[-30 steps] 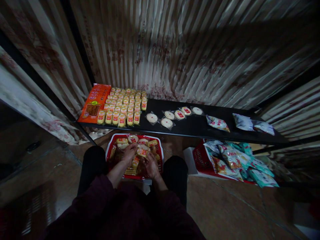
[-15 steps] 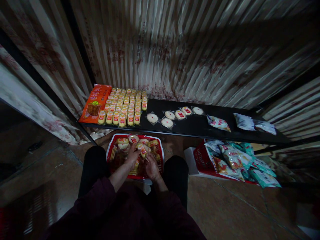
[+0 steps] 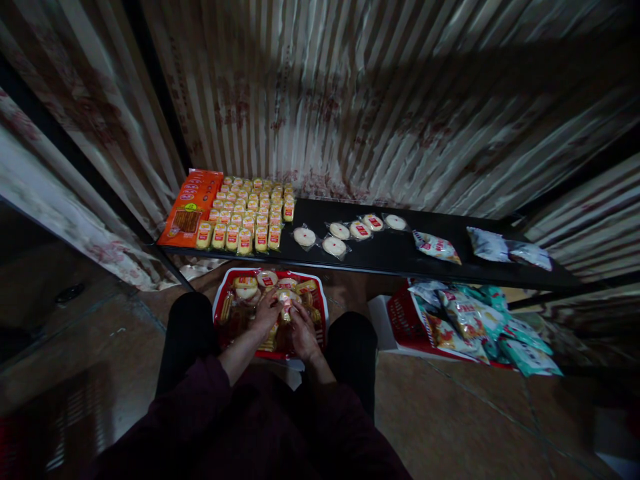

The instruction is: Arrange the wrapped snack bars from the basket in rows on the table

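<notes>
Between my two hands, over the basket, is a small wrapped snack cake (image 3: 286,301) with a yellow and red label. My left hand (image 3: 267,313) has its fingers closed on the cake's left side. From the right, my right hand (image 3: 303,331) grips the same packet. Below them a red basket with a white rim (image 3: 324,293) stands between my knees, holding several yellow snack packs and round white wrapped biscuits (image 3: 267,277). Part of the basket's contents is hidden under my hands and in shadow.
A low black shelf (image 3: 385,257) runs across in front. On it are an orange snack bag (image 3: 187,212), rows of yellow snack packs (image 3: 245,220), several round wrapped biscuits (image 3: 335,246) and a few bags (image 3: 436,247). Another red basket (image 3: 407,320) of bags stands right.
The packet between my hands has turned slightly, so its label shows differently. My hands have barely moved, and the shelf and baskets look the same.
</notes>
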`<act>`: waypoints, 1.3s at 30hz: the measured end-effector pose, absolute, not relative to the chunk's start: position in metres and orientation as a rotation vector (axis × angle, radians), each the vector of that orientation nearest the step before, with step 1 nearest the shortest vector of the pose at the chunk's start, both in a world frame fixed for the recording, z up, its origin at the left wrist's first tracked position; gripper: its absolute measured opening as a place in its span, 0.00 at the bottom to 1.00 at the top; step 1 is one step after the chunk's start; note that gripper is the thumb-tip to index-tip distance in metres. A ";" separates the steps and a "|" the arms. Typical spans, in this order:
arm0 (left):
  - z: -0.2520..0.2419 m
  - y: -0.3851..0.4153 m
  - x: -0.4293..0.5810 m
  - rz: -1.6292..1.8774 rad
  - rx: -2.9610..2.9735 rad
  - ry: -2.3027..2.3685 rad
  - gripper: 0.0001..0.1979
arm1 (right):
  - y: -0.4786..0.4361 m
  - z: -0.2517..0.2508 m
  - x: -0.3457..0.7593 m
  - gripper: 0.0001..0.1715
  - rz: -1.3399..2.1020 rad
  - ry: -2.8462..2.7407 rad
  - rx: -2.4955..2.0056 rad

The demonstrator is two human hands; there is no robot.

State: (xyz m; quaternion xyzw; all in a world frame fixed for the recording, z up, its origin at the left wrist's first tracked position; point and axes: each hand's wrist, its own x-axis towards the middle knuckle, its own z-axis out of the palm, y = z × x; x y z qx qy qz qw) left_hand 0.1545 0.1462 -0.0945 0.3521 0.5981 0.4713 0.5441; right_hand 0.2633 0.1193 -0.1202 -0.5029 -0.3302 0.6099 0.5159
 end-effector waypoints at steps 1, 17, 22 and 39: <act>-0.095 0.146 0.155 1.133 0.783 1.413 0.17 | 0.120 -0.121 0.263 0.25 1.471 -0.762 -1.182; -0.092 0.133 0.162 1.111 1.024 1.599 0.12 | 0.122 -0.126 0.264 0.25 1.454 -0.532 -1.123; -0.095 0.133 0.162 1.104 1.007 1.621 0.13 | 0.122 -0.128 0.266 0.21 1.381 -0.595 -1.185; -0.088 0.128 0.177 1.003 1.060 1.643 0.22 | 0.122 -0.124 0.272 0.18 1.438 -0.490 -1.098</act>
